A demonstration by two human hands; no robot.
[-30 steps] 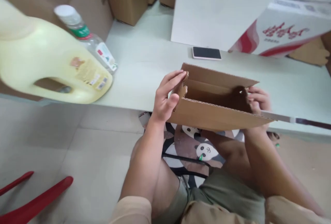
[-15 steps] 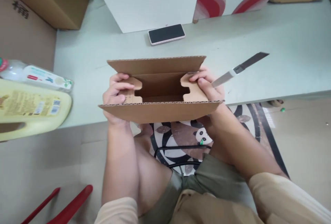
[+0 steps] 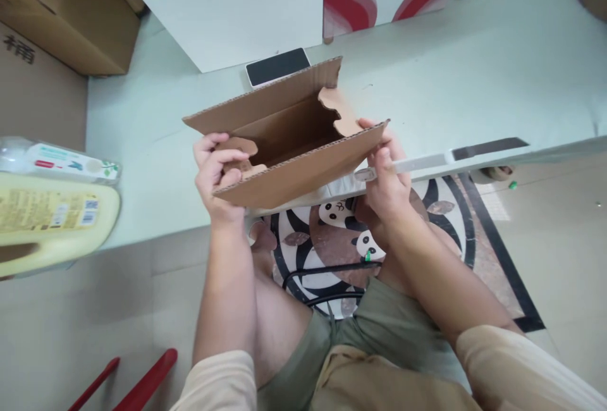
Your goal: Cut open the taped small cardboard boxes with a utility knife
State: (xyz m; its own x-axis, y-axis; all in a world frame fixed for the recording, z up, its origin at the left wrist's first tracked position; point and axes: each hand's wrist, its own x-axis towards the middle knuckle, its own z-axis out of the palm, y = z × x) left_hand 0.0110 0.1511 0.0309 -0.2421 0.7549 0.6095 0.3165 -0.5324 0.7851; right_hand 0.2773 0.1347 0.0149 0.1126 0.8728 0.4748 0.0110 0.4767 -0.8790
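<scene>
While my left hand [image 3: 215, 174] pinches the open box [image 3: 303, 167] over the edge of the table [image 3: 474, 69], my right hand [image 3: 391, 180] grips its other end plus a knife [image 3: 422, 163] — steadying step, I'd guess — next move calls for minding that blade.

Against my left hand [image 3: 213, 174] and right hand [image 3: 387, 177], the box [image 3: 303, 167] is matt brown cardboard, smooth-faced, its cut edges rough with corrugation. The knife [image 3: 422, 163] I grip looks smooth; metal or plastic, I can't tell. Toward the left along the near edge of the smooth, dull-sheened table [image 3: 465, 82], the yellow jug [image 3: 61, 199] is softly shiny plastic, the bottle [image 3: 71, 162] clear plastic. The phone [image 3: 277, 67] has a smooth dark screen.
</scene>
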